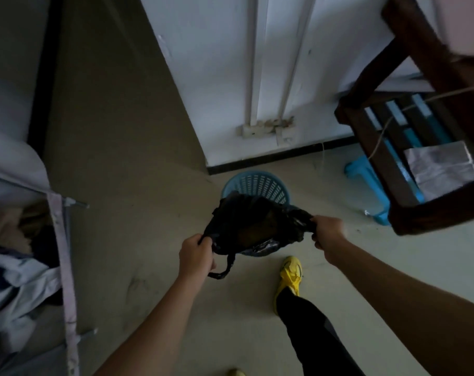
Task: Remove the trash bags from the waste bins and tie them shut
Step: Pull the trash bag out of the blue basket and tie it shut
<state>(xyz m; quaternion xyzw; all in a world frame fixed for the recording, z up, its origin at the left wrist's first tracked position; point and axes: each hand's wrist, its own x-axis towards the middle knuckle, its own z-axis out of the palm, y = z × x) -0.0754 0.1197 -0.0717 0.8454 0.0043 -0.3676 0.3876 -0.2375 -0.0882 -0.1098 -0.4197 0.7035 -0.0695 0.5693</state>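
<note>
Black plastic trash bag (pixel 257 223) hangs stretched between your two bare hands, its mouth pulled wide so that something brownish shows inside. Your left grip (pixel 196 252) is curled tight round the bag's near-left rim, fingers folded over the bunched plastic, and a loose black handle strip (pixel 225 270) dangles just below it. Your right grip (pixel 326 232) pinches the far-right rim in a closed fist, with crumpled plastic gathered inside the fingers.

The bag sits over the near side of the round light-blue plastic lattice bin (pixel 257 183), hiding the bin's near rim. A shiny fold of the bag shows low against the bin's front, but you cannot tell whether the bag's bottom is inside the bin or clear of it. The bin stands on the pale dusty floor (pixel 149 240), near the floor's far edge where a black skirting strip (pixel 279 154) runs along the foot of the white wall (pixel 244 63).

Your yellow shoe (pixel 291 275) is planted on the floor just beside the bin's near-right side, with a black trouser leg (pixel 306 321) rising from it. At the right edge, a dark brown wooden slatted frame (pixel 433 207) carries a crinkled silvery foil packet (pixel 441 169), and a bright blue plastic stool (pixel 366 172) stands partly behind it. Along the floor's left edge runs a pale metal bed rail (pixel 65 253), with rumpled light cloth (pixel 19 280) piled beyond it.
</note>
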